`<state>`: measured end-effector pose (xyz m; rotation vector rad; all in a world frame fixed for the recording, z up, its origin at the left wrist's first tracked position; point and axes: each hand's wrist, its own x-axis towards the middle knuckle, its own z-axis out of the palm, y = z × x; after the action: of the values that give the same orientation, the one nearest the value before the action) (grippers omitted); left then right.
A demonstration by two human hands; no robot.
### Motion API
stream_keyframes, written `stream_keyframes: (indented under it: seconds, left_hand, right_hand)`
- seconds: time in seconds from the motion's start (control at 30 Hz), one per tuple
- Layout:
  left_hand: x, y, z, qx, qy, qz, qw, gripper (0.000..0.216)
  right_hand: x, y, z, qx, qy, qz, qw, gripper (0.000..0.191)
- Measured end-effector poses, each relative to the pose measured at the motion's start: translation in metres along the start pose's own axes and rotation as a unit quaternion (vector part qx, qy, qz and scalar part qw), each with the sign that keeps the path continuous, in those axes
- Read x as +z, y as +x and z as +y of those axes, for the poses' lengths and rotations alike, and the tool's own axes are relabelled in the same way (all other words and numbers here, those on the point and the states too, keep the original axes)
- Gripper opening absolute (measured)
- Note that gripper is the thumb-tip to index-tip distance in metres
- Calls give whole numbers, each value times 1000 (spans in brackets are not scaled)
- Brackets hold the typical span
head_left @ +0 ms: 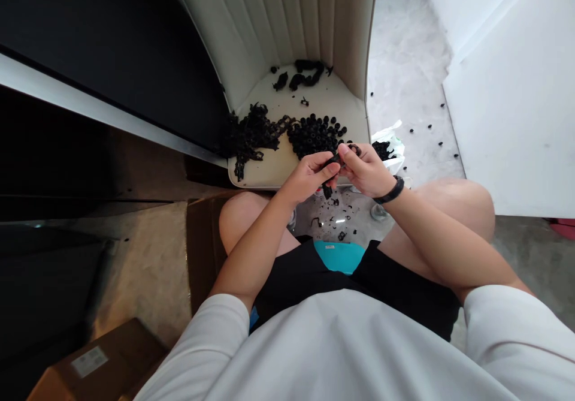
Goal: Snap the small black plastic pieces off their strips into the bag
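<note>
both hands, left hand (309, 179) and right hand (366, 170), pinch a small black plastic part (335, 161) just before the chair seat (269, 170) front edge. it looks light, stiff; best held at its ends.

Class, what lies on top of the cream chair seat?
On the cream padded chair seat: round black plastic pieces and tangled black strips. Both hands hide its front edge.

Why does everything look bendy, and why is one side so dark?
Head view: the wide lens curves the chair and floor edges; the left is in deep shadow, the right wall bright; the small black part in both hands is too dark to make out.
</note>
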<state>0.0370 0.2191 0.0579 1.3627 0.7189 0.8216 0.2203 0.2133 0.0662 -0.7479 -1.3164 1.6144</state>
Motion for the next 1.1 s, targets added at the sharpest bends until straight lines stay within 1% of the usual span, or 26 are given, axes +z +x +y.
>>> stream_keyframes:
  seconds: [0.07, 0.1, 0.13, 0.17, 0.2, 0.23, 0.27, 0.3, 0.33, 0.37, 0.43, 0.5, 0.6, 0.67, 0.77, 0.87, 1.0, 1.1]
  left_hand:
    - [-2, -1, 2, -4, 26, -19, 999, 60]
    - [-3, -1, 3, 0, 47, -17, 999, 59]
    - [-4, -1, 3, 13, 74, 4, 997, 58]
    - [-5, -1, 4, 34, 106, 46, 993, 58]
    - [-6, -1, 4, 58, 141, 101, 983, 58]
    - [-7, -1, 5, 81, 177, 159, 968, 60]
    - [-7, -1, 5, 96, 209, 203, 952, 62]
    - [-8, -2, 6, 99, 232, 224, 941, 64]
    - [-8, -2, 6, 91, 244, 221, 940, 66]
    - [-7, -3, 6, 75, 242, 200, 946, 69]
    - [-6, -4, 5, 29, 212, 142, 966, 73]
    - [-4, -5, 4, -25, 167, 103, 980, 75]
    - [-2, -4, 2, -92, 88, 81, 989, 73]
    - [-2, -4, 2, -114, 32, 66, 991, 71]
    - [-4, -4, 6, -125, -29, 38, 991, 66]
    - [-6, -7, 11, -124, -60, 5, 990, 64]
    - [-7, -13, 17, -98, -90, -19, 991, 65]
    - [-7, -17, 18, -73, -117, -31, 990, 65]
  right_hand:
    - [-1, 0, -2, -10, -30, -8, 999, 65]
    - [-2, -1, -4, -14, -58, -13, 998, 65]
    - [-3, -1, -5, -19, -89, -15, 996, 66]
    - [-5, -1, -6, -24, -120, -8, 992, 67]
    - [-7, -1, -6, -30, -151, 4, 988, 68]
    - [-8, 0, -6, -34, -182, 20, 983, 69]
    - [-9, 0, -6, -35, -209, 35, 977, 70]
    - [-10, 0, -5, -33, -231, 48, 971, 71]
    - [-11, 0, -5, -30, -247, 57, 967, 71]
    - [-11, 0, -4, -25, -257, 62, 964, 72]
    - [-9, 0, -3, -11, -257, 56, 965, 74]
    - [-7, 0, -4, 3, -239, 38, 970, 75]
    - [-5, -1, -4, 12, -206, 22, 978, 75]
    - [-5, -2, -3, 15, -189, 16, 982, 74]
    - [-6, -2, 1, 19, -169, 4, 985, 73]
    - [-7, -3, 8, 10, -127, 0, 992, 72]
    - [-3, -6, 10, 16, 3, 16, 1000, 68]
    - [3, -7, 3, 40, 91, 46, 994, 66]
